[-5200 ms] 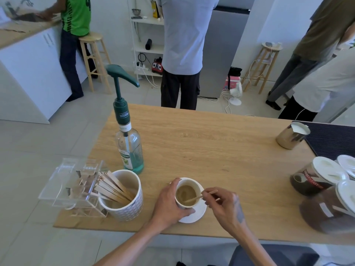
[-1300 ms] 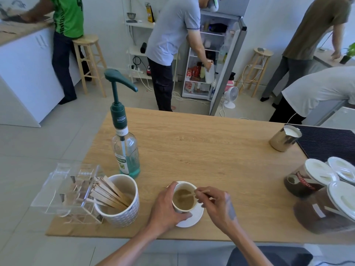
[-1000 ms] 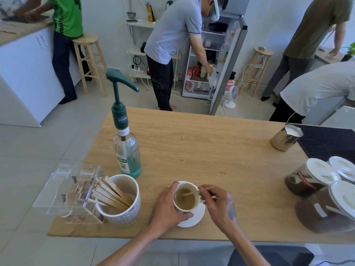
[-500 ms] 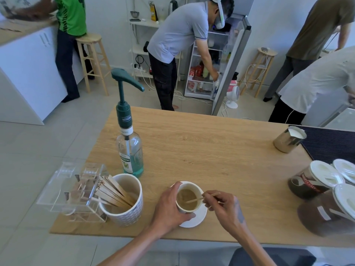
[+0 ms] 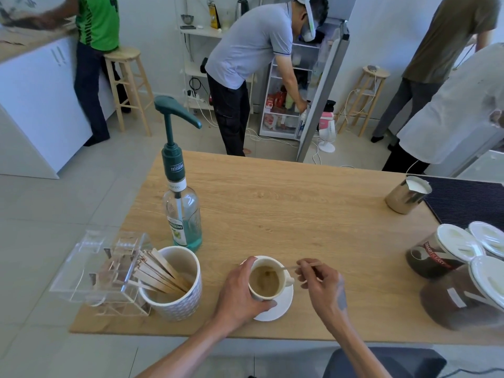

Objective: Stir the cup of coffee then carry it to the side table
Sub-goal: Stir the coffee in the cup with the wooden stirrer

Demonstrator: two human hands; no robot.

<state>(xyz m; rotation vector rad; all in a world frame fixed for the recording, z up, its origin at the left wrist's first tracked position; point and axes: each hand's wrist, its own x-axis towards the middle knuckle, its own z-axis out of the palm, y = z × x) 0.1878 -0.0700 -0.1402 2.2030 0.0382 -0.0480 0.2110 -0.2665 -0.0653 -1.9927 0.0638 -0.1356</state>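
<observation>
A white cup of milky coffee (image 5: 266, 279) stands on a white saucer (image 5: 281, 306) near the front edge of the wooden table (image 5: 286, 214). My left hand (image 5: 240, 293) wraps around the cup's left side. My right hand (image 5: 321, 285), just right of the cup, pinches a thin wooden stirrer (image 5: 289, 267) whose tip dips into the coffee.
Left of the cup stand a white mug of wooden stirrers (image 5: 171, 282), a clear plastic box (image 5: 98, 271) and a green pump bottle (image 5: 181, 203). A steel milk jug (image 5: 407, 195) and lidded coffee jars (image 5: 441, 252) sit at the right. Several people stand beyond the table, one at an open fridge (image 5: 297, 91).
My right hand keeps moving the stirrer around in the coffee. My left hand stays on the cup. The person at the back has bent further into the open fridge.
</observation>
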